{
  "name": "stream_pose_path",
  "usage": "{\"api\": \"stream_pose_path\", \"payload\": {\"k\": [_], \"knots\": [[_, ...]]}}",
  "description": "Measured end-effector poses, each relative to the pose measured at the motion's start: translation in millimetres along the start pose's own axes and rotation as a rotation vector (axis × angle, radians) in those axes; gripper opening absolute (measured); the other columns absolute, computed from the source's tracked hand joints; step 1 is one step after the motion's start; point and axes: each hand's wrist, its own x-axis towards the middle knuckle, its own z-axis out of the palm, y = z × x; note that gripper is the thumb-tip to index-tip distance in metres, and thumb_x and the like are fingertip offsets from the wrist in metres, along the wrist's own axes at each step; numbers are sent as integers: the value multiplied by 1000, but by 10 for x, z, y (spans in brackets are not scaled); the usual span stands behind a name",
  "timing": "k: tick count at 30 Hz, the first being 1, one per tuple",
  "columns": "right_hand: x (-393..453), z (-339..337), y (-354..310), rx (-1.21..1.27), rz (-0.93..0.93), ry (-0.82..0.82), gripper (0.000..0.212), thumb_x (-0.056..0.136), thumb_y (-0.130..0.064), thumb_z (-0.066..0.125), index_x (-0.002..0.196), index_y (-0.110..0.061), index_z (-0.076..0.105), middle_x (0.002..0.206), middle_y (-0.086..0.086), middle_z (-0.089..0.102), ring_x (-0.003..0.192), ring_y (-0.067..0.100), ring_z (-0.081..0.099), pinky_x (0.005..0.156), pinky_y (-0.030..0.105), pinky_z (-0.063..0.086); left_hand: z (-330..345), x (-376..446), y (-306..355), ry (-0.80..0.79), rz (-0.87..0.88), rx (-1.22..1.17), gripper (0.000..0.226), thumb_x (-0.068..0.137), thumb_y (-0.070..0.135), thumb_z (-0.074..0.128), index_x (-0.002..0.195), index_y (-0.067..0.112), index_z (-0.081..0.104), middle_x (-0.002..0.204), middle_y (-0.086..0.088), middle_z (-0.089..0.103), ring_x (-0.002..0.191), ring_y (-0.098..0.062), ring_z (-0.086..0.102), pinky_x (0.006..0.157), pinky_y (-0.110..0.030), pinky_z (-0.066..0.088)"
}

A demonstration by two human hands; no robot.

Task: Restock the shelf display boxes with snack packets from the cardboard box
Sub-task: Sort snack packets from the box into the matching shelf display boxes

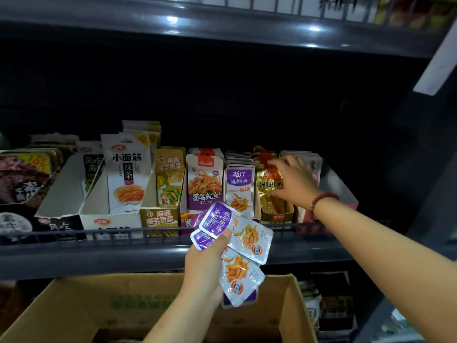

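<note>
— From the head camera, which step was in hand?

— Mid-restock, I'd judge. The left hand [206, 263] gripped a fan of purple fish-snack packets [243, 246], held above the open cardboard box [81, 305] and just in front of the shelf's front rail [118, 232]. The right hand [294, 180] reached into the shelf, toward its right end, fingers curled on the gold fish-snack packets [268, 186] standing in their display box [278, 217].

— Pulling one out or straightening the row?

— I couldn't tell; it only pinched the front packet's top.

— And the purple packets' destination?

— Probably the purple display row [239, 184], just left of the gold one and already fairly full.

— So the next move called for?

— Freeing the right hand, then sliding the held packets upright into that row without toppling neighbours.
</note>
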Motion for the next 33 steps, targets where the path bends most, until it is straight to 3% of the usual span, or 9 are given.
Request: {"api": "stream_pose_path", "payload": {"k": [5,8,12,14,16,20,24,28,33], "knots": [[-265,-181,-212,252,-18,-79,36,86,-33,66,120,-29,57,129,-4,48,129,17,35,108,36,30,-55,-181,104,-21,-13,3,19,84,14,72,97,15,59,95,-12,71,87,-33,69,84,-51,54],[-502,-363,-451,409,-84,-218,16,89,-35,63,104,-29,64,107,-13,58,106,9,54,97,32,46,-128,-344,192,-37,2,16,21,84,12,72,101,12,60,97,-15,72,89,-35,69,87,-53,53],[-801,-578,-806,535,-143,-332,23,93,-39,55,100,-21,69,97,0,69,88,16,63,82,33,54,-274,-595,290,-25,41,33,22,83,12,73,101,11,60,92,-14,73,83,-34,70,76,-47,56],[-936,-644,-956,604,-178,-421,22,91,-41,57,93,-23,68,86,-2,68,74,8,61,69,25,52,-370,-719,336,-18,72,56,21,82,12,73,99,11,62,86,-13,74,79,-33,71,72,-44,57],[-1060,-686,-1112,670,-195,-508,11,87,-38,65,86,-26,65,79,-10,66,66,-5,60,62,15,50,-475,-814,377,-38,111,87,28,79,15,75,105,11,63,88,-12,75,81,-34,73,79,-51,57],[-1202,-681,-1353,799,-121,-556,25,84,-30,71,100,-12,63,94,-1,71,82,5,69,74,27,58,-687,-935,428,-79,108,58,51,67,25,77,113,9,62,96,-16,74,87,-36,72,84,-54,55],[-1263,-608,-1540,800,-20,-509,24,85,-30,70,101,-16,59,101,1,70,89,15,69,82,40,57,-873,-991,465,-219,-105,-158,35,88,6,55,123,0,54,107,-27,69,100,-46,66,84,-54,52],[-1319,-523,-1612,878,148,-498,25,85,-32,69,101,-13,62,97,1,72,85,15,71,80,37,58,-1018,-972,537,-284,-41,-67,34,90,-15,39,118,-1,54,101,-27,70,90,-43,69,75,-51,53],[-1428,-500,-1662,1063,268,-576,22,85,-28,70,101,-14,64,92,0,74,80,13,72,69,29,58,-1146,-865,536,-220,1,15,37,84,-9,60,116,10,54,99,-20,73,87,-39,71,80,-54,54]]}}
